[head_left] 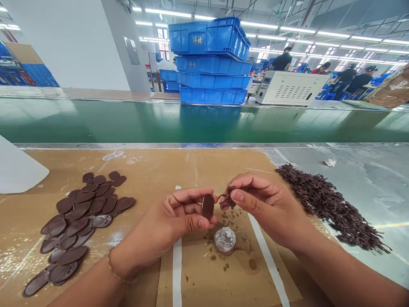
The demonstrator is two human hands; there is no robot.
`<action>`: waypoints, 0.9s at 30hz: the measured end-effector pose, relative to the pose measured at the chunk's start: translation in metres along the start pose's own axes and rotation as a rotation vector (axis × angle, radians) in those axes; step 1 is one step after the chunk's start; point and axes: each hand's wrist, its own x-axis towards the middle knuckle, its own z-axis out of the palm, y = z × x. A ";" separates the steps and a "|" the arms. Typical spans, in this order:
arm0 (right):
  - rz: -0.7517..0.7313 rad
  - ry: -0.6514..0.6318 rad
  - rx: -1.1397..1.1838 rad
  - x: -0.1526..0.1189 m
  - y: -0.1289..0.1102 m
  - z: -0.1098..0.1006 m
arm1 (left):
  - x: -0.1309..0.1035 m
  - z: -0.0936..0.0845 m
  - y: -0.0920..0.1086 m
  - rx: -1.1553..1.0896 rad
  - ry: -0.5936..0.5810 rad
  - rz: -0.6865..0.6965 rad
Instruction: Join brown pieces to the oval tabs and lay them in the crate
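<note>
My left hand (182,211) pinches a small dark brown oval piece (207,207) between thumb and fingers. Close beside it, my right hand (258,198) grips a dark brown stringy piece (227,198) between thumb and forefinger; the two pieces look apart. Below both hands stands a small round clear container (225,240) with whitish stuff on top. To the left lies a spread pile of flat brown oval pieces (79,211). On the right is a heap of brown branching stringy pieces (332,204).
Brown cardboard (153,166) with white tape strips (177,273) covers the work surface. Beyond it runs a green belt (128,121). Stacked blue crates (214,79) and a cream metal box (290,87) stand behind. A white object (19,170) juts in at left. People sit farther back.
</note>
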 end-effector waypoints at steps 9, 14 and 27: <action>-0.034 -0.117 -0.090 -0.005 -0.005 0.007 | -0.001 -0.001 0.001 -0.037 0.004 -0.042; -0.080 -0.117 -0.207 -0.003 -0.003 0.007 | -0.001 0.001 0.000 -0.085 0.014 -0.058; -0.227 -0.166 -0.400 -0.005 0.001 0.007 | 0.003 -0.001 -0.003 0.001 0.105 -0.067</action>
